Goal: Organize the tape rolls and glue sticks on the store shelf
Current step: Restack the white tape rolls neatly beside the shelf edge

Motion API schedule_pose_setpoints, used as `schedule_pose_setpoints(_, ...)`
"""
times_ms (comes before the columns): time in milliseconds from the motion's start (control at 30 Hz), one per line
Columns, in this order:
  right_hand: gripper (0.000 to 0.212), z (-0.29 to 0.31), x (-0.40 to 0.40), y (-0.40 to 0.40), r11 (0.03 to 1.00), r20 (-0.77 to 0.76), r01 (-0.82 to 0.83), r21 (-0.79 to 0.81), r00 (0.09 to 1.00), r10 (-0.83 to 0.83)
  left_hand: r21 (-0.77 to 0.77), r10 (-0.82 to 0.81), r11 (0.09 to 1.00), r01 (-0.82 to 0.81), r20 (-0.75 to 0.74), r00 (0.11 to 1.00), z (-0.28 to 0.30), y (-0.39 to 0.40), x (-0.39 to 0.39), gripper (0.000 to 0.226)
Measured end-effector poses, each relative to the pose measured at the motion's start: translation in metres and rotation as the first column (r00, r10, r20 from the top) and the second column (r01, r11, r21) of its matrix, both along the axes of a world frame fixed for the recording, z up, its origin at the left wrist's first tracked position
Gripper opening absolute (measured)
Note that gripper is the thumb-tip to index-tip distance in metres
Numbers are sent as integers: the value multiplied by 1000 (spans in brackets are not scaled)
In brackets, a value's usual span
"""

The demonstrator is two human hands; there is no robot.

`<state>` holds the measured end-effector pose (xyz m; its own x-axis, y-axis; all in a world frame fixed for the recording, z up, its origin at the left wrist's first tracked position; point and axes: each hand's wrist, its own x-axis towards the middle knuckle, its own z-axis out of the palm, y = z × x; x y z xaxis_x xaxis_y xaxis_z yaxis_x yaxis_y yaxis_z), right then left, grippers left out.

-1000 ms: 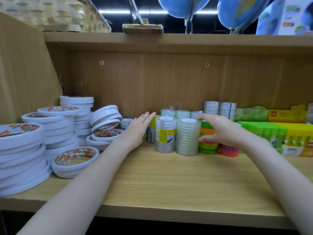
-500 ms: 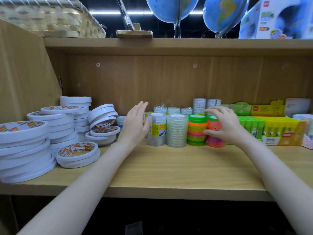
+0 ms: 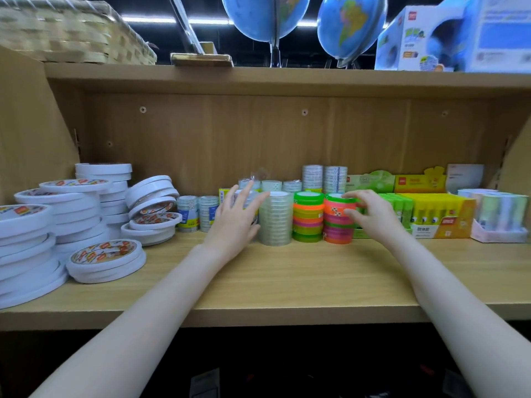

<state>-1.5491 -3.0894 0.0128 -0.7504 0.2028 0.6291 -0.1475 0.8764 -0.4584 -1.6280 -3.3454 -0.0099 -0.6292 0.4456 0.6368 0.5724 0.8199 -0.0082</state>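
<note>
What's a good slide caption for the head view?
Two bare hands steady clear and neon-coloured tape stacks on a wooden shelf.

A light wooden shelf unit [image 3: 287,285] filled the view, its back panel [image 3: 230,145] of the same pale grain fixed with small screws [image 3: 142,109]. Slanted side panels [image 3: 31,130] closed the bay at both ends. The upper shelf board [image 3: 287,79] ran across the top; along it stood a woven basket [image 3: 71,33] at the left end, two blue globes [image 3: 265,15] on stands near the middle, and a boxed globe [image 3: 425,38] at the right end. Behind them the room was dark, cut by strip lights [image 3: 149,19]. Below the lower shelf's front edge lay deep shadow.
</note>
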Motion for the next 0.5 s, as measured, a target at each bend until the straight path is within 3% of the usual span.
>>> schedule_pose_setpoints(267,31,2,3,-6,999,-60,46,27,997,-45,12,-2,1000,2,-21,1000,-2,0,4,63)
schedule_pose_setpoints(400,31,3,-2,-14,976,-141,75,205,989,-47,78,-38,996,52,-166,985,1,-14,14,54)
schedule_pose_setpoints(500,25,6,-6,-42,944,-238,-32,327,965,115,179,57,984,-12,-249,967,4,-39,27,41)
